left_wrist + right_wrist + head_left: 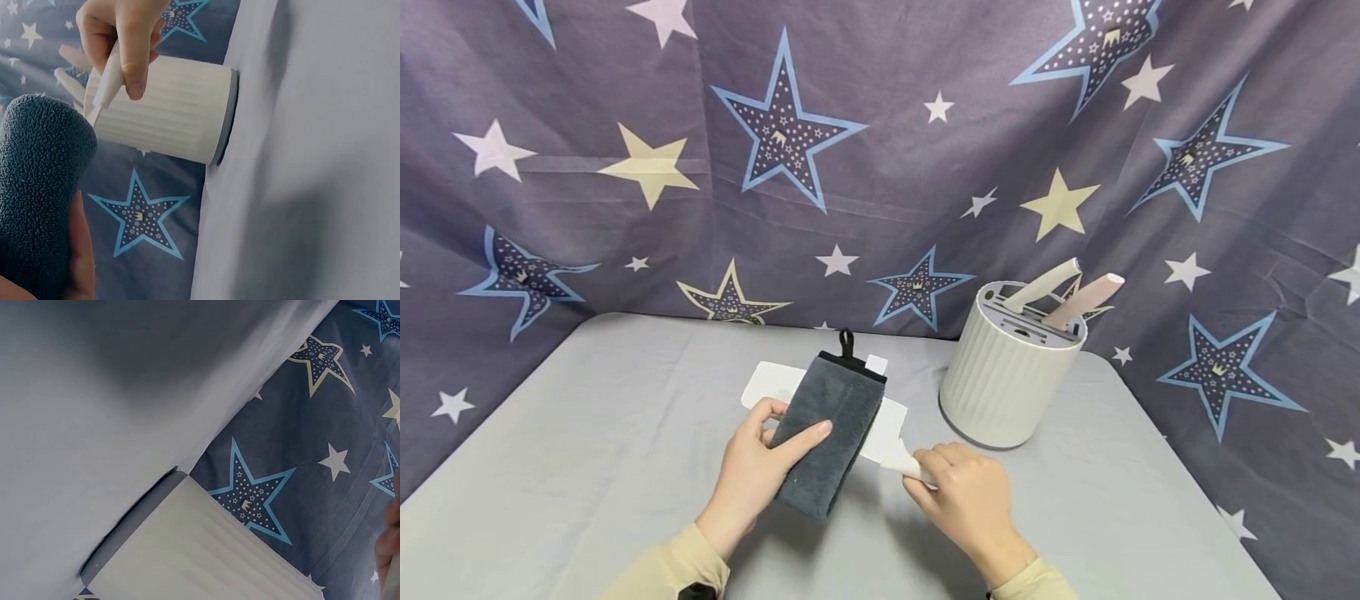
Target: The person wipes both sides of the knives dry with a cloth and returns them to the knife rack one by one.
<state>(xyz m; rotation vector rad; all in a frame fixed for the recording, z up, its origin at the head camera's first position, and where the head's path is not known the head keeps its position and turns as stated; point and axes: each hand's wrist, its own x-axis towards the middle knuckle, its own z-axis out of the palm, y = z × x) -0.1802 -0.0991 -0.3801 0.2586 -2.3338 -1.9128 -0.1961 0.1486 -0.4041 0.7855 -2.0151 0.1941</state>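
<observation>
My left hand [758, 462] grips a folded dark grey towel [835, 429], thumb across its front, fingers behind. The towel lies over the middle of a white knife's blade [887, 423], hiding part of it; broad white portions show on both sides. The pale knife handle [912, 468] is held in my right hand [966, 492], its fingers curled round it. Both hands are above the table. In the left wrist view, the towel [44, 181] appears beside the handle [111, 78]. At the right wrist view's edge, only some fingers [389, 540] are visible.
A ribbed cream knife block [1007, 379] stands on the grey-white tabletop [625, 450], behind and right of my right hand. A cream handle [1043, 285] and a pinkish handle [1084, 302] stick out of its top. A star-patterned curtain [895, 200] hangs behind the table.
</observation>
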